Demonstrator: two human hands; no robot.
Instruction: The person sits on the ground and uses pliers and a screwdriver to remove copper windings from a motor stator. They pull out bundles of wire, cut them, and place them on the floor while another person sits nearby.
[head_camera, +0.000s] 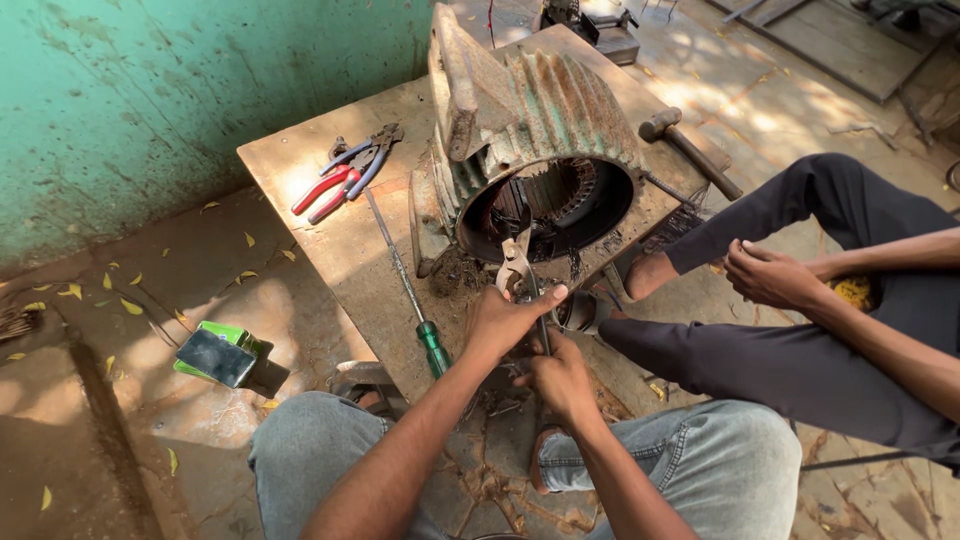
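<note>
Gripping pliers (517, 268) at the motor housing (535, 150), left hand (503, 322) clenched, right hand (558, 378) clenched on the handles.

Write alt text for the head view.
Both hands, left hand and right hand, grip pliers reaching into a ribbed motor housing on a wooden board. A green-handled screwdriver lies beside it.

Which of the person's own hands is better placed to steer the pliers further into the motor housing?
Probably the left hand: it grips the pliers higher up, nearest the jaws at the rim of the motor housing. The right hand sits lower on the handles, better for squeezing.
</note>
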